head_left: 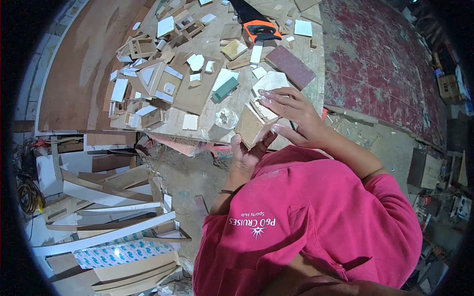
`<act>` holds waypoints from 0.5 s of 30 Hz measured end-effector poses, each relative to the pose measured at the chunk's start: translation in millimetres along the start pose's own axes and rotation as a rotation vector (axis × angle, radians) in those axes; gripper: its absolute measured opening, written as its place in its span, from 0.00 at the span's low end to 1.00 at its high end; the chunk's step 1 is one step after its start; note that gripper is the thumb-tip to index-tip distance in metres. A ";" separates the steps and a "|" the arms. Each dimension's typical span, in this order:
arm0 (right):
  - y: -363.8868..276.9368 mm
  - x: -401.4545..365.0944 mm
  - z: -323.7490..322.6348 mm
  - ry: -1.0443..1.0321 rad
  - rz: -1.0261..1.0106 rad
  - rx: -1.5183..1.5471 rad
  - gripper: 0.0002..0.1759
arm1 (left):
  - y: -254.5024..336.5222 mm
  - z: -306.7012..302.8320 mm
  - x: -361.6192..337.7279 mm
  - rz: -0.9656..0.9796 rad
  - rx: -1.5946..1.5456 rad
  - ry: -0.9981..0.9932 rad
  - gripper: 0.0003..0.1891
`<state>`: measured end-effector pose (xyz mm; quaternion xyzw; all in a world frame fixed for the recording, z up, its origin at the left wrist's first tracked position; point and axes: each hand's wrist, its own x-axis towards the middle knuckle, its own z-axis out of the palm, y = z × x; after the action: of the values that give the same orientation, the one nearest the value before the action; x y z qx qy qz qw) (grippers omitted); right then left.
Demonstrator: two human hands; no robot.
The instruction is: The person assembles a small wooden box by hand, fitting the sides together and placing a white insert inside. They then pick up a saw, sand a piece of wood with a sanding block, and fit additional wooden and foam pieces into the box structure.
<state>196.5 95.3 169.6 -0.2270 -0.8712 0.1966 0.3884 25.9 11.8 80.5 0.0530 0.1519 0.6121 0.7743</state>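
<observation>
The left hand (247, 159) supports a wooden box (249, 129) from below, thumb on the near side and fingers curled under it. The right hand (302, 116) lies over its top and right side, fingers extended and slightly spread, with whitish residue on the fingertips. The box is therefore held between both hands, at the near edge of the table (312, 52).

Condition of the box: small, angular, tilted, with a plain tan face toward the left. The upper edges are pale and rough, and a narrow gap runs between parts at the top. The right hand covers part of it; the interior cannot be assessed.

Just left of the hands stands a clear cup (226, 119) with whitish matter in it. Just beyond the right hand lies a white offcut (272, 81). Beyond the cup is a green block (225, 90); beyond the right hand, a maroon board (290, 67). Well left of the hands, wooden frames (157, 81) are heaped. Farthest ahead lies a saw (258, 27) with an orange and black handle.
</observation>
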 end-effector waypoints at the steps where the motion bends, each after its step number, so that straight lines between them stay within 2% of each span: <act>1: 0.7 -0.7 0.0 -0.024 -0.007 0.067 0.25 | 0.8 -0.7 -0.8 -0.001 0.012 0.013 0.49; 6: 3.9 0.1 -5.6 -0.097 -0.029 0.154 0.24 | 2.0 -5.0 -7.3 -0.055 0.054 -0.018 0.50; 8: 2.7 2.4 -12.7 -0.136 -0.028 0.290 0.24 | 2.5 -10.9 -8.3 -0.070 0.052 -0.033 0.50; 9: 1.9 3.3 -16.3 -0.135 -0.027 0.289 0.24 | 3.8 -13.4 -8.3 -0.121 0.019 -0.099 0.50; 10: 0.7 4.0 -19.5 -0.158 0.011 0.348 0.25 | 4.4 -16.0 -9.0 -0.171 -0.014 -0.165 0.50; 12: -1.4 5.4 -22.0 -0.179 0.049 0.405 0.26 | 2.2 -14.8 -11.3 -0.165 -0.022 -0.170 0.50; 14: -3.6 6.4 -22.1 -0.190 0.113 0.489 0.34 | 0.1 -7.7 -15.0 -0.160 -0.030 -0.176 0.49; 15: -5.7 6.1 -21.1 -0.188 0.113 0.488 0.34 | -0.7 -3.3 -18.0 -0.132 0.026 -0.103 0.49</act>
<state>207.6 97.5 189.3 -0.1557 -0.8162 0.4424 0.3374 21.9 -6.1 80.1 0.0843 0.1229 0.5542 0.8190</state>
